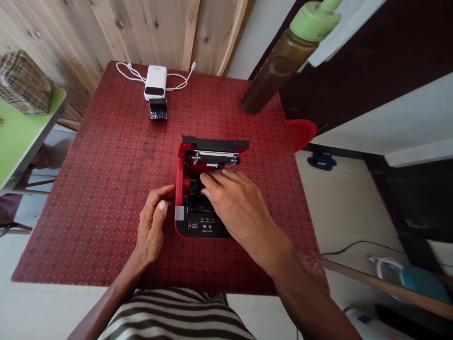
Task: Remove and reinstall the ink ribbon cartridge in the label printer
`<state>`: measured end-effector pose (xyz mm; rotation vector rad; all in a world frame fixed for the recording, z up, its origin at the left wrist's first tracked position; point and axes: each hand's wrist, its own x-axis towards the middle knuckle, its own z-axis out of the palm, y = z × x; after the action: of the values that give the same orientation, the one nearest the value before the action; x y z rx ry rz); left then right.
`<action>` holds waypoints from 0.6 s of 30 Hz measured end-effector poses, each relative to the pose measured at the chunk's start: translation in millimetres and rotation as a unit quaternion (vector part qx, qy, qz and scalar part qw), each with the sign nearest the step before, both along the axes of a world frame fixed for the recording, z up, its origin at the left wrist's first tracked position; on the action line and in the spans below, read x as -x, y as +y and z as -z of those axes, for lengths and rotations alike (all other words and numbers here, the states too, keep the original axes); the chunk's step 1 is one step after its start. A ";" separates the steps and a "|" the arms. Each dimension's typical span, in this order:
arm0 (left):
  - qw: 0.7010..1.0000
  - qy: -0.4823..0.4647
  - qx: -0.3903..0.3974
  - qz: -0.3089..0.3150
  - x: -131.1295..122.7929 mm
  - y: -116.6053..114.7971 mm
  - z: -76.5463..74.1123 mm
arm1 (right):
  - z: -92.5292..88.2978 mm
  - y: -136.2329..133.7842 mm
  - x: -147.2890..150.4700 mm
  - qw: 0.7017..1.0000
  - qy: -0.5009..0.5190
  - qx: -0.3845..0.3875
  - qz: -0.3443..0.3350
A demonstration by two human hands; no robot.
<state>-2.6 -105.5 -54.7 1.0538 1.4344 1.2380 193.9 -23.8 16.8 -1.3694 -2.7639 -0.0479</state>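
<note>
red-and-black device: stood on the patterned bench, with its lid raised at the far side
right hand: reached into the open compartment with bent fingers, over glossy black film; unclear whether closed on it
left hand: curved loosely by the device's left wall, with nothing in the grip; unclear whether touching
white power bank: lay near the far edge, with a black strip just in front
brown bottle: stood at the far right
</note>
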 end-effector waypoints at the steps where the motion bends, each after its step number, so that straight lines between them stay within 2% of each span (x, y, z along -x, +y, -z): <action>1: 1.000 0.001 0.000 0.001 0.3 0.2 0.8 | -0.5 -0.3 1.9 1.000 -0.009 0.010 0.001; 10: 1.000 0.003 -0.013 0.008 2.5 -1.9 11.6 | -24.3 19.9 32.5 0.983 -0.103 0.151 0.016; 18: 1.000 0.009 -0.022 0.005 2.9 -0.4 10.2 | -23.1 29.1 40.4 0.977 -0.111 0.184 0.009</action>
<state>-5.4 -105.8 -64.9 1.1037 1.4199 1.2596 153.5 5.3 39.9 -1.5544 -3.0602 0.3491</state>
